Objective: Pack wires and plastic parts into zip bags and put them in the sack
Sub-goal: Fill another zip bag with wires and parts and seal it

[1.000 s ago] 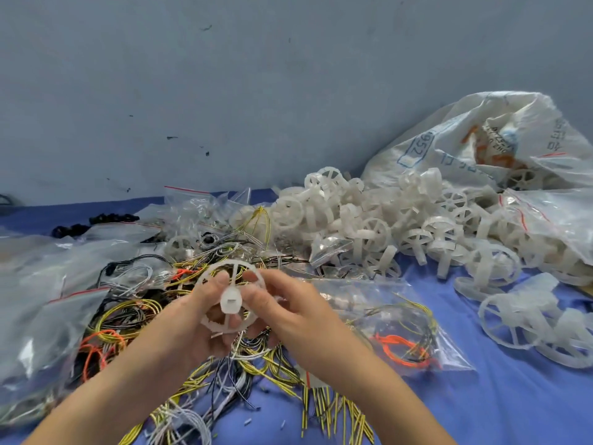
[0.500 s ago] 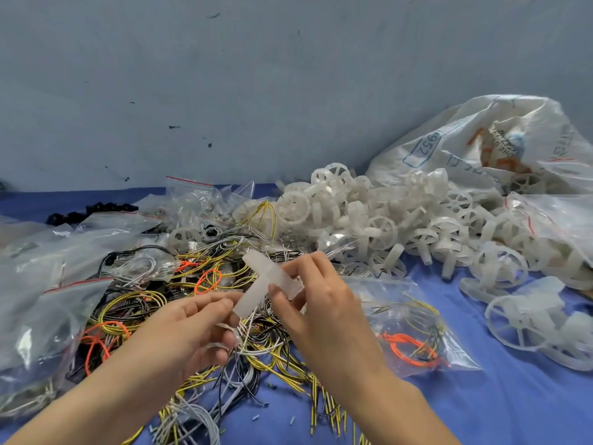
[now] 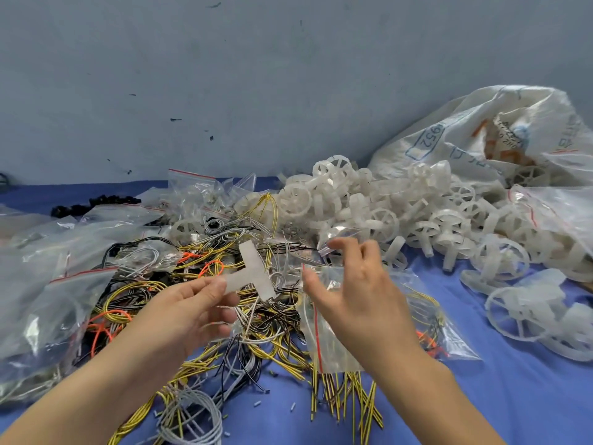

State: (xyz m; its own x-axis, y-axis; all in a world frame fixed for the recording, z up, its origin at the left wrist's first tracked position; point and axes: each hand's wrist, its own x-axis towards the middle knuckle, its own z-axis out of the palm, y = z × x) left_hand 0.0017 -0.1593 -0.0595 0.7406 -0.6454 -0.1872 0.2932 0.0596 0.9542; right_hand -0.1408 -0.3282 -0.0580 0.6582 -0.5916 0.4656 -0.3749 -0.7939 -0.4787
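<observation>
Your left hand pinches a white T-shaped plastic part by one arm and holds it up over the pile of wires. Your right hand is just to the right, apart from the left hand. Its fingers are spread over a clear zip bag, and you cannot tell if it grips the bag. White plastic wheels are heaped far right, against the sack by the wall. Full bags crowd the left edge. The open room is the blue desk at near right.

Right hand released plastic part (left hand grip only)
</observation>
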